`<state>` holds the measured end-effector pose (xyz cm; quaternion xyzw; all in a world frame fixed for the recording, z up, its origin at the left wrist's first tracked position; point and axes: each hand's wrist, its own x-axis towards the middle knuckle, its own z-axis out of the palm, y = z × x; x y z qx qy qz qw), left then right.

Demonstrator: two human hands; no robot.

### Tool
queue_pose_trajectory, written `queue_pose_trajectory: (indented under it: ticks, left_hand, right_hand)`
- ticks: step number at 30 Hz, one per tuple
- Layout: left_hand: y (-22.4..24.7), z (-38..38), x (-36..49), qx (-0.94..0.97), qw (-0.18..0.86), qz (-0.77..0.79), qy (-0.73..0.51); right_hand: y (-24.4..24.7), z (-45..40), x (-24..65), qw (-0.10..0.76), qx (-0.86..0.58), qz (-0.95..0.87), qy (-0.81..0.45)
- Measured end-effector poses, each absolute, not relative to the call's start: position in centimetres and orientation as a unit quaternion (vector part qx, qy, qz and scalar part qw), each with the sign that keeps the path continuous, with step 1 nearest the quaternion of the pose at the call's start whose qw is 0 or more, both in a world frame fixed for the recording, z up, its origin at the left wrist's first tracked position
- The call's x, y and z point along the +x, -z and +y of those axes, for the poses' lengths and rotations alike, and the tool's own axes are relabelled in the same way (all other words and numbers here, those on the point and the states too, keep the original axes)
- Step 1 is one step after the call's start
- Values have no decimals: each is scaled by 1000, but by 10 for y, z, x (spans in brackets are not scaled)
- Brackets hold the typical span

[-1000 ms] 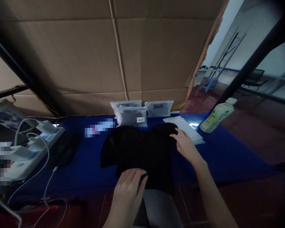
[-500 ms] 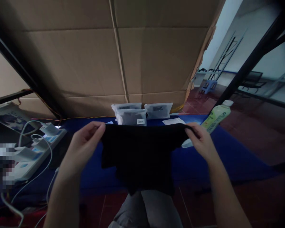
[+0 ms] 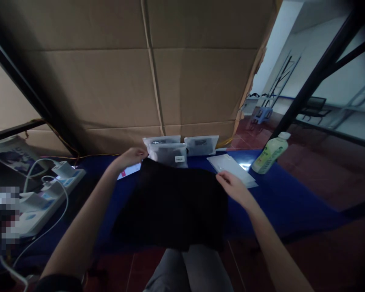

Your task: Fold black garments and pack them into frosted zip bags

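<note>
Cardboard wall (image 3: 94,85), red tile floor (image 3: 319,182), distant blue stool (image 3: 260,114)

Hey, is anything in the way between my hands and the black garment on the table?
No, nothing visible stands between them. Your right hand is right at the black garment's right edge, and your left hand is at its far corner, next to a frosted zip bag just beyond the garment.

It's dim in here, with the strongest light coming from the far hallway (image 3: 280,81) on the right. Glare hits the white packet (image 3: 231,168), the black shirt (image 3: 170,207) sinks into shadow, and the cardboard wall (image 3: 94,81) bows toward the edges.
</note>
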<state>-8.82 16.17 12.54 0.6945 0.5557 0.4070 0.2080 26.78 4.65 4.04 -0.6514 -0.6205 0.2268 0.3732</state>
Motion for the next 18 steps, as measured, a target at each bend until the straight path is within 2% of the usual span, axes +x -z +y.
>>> queue_pose_trajectory:
  ticks: [4,8,13,18]
  left_hand:
    - [-69,161,-92,750,186,583,-251]
    - [-38,139,-96,785,154,575,-172]
    - [-33,112,-101,796,131,581,-109]
    - [-38,107,-96,780,95,613,-86]
  right_hand:
    - [2,37,245,308,-673,-665,-101]
    - [10,28,232,222,-658,-720,-15]
    - [5,48,248,171,-634,-754,-24]
    - [-7,66,254,182,-637,-743,-99]
